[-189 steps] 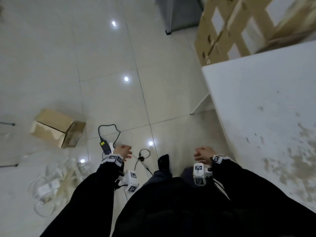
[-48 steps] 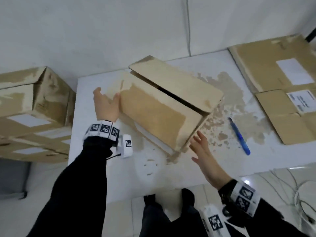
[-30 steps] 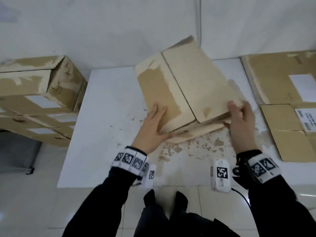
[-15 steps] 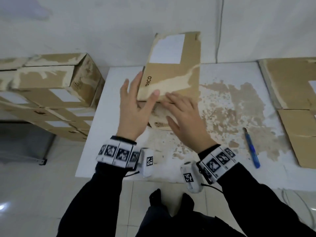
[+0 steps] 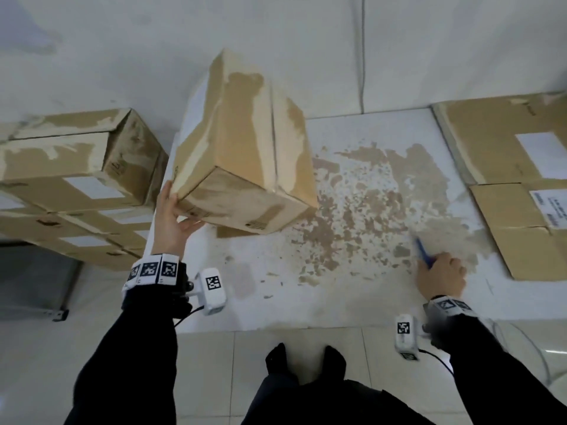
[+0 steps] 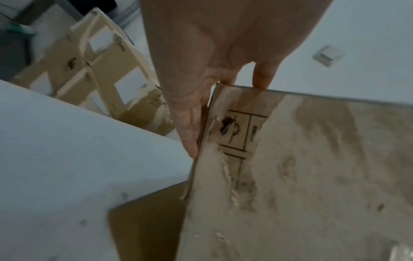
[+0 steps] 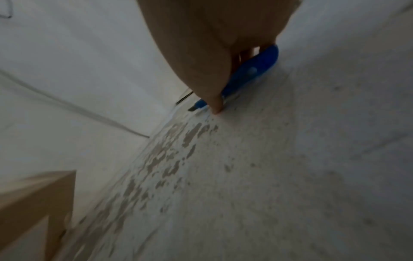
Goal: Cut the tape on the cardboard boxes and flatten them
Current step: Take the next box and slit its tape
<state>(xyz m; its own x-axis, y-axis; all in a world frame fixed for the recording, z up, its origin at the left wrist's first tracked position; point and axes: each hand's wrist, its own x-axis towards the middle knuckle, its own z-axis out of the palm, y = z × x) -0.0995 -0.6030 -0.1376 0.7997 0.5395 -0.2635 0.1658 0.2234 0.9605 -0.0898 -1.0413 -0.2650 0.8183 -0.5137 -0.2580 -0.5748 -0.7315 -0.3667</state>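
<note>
A closed cardboard box point(image 5: 245, 154) stands tilted on the white table point(image 5: 306, 289), its taped seam point(image 5: 273, 127) facing up. My left hand point(image 5: 176, 210) grips its near left corner, thumb under the edge and fingers up the side. In the left wrist view the left hand point(image 6: 212, 98) clasps that corner of the box point(image 6: 301, 176). My right hand point(image 5: 437, 266) is out at the right, its fingers curled on a blue utility knife point(image 5: 422, 252) that lies on the table. The right wrist view shows the knife point(image 7: 252, 70) under the fingers point(image 7: 215, 106), with its blade tip poking out.
A stack of closed boxes point(image 5: 76, 167) stands left of the table. Flattened cardboard point(image 5: 503, 142) lies at the table's right end, with another sheet point(image 5: 521, 234) nearer me. The tabletop is patchy with peeled paper. A wall runs behind.
Half a second ago both hands were on the box. The right hand has since left it and gone right to the knife, and the box now sits tipped up in the left hand.
</note>
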